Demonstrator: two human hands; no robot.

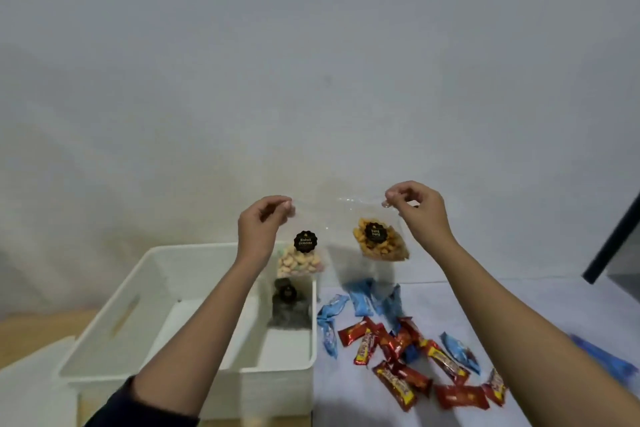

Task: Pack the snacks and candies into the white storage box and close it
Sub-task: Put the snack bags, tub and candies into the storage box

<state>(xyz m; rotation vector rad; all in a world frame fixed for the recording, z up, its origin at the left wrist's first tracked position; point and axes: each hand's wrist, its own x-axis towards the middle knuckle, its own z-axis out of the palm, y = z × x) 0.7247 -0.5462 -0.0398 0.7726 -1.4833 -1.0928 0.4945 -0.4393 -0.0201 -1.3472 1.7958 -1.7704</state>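
1. The left hand (pixel 258 225) pinches the top corner of a clear bag of pale biscuits (pixel 300 262), which hangs below its fingers (pixel 285 206) above the far right corner of the white storage box (pixel 104 333).
2. The right hand (pixel 420 210) pinches the top of a clear bag of orange snacks (pixel 379 243), hanging over the counter (pixel 519 305) just right of the box.
3. The box stands open at the counter's left; one dark bag (pixel 289 308) leans against its right inner wall, the rest of its floor bare.
4. Right of the box lie loose candies, roughly six blue wrappers (pixel 360 300) and about ten red wrappers (pixel 401 378); overlap blurs the count.
5. A dark object (pixel 613 246) stands at the far right edge.
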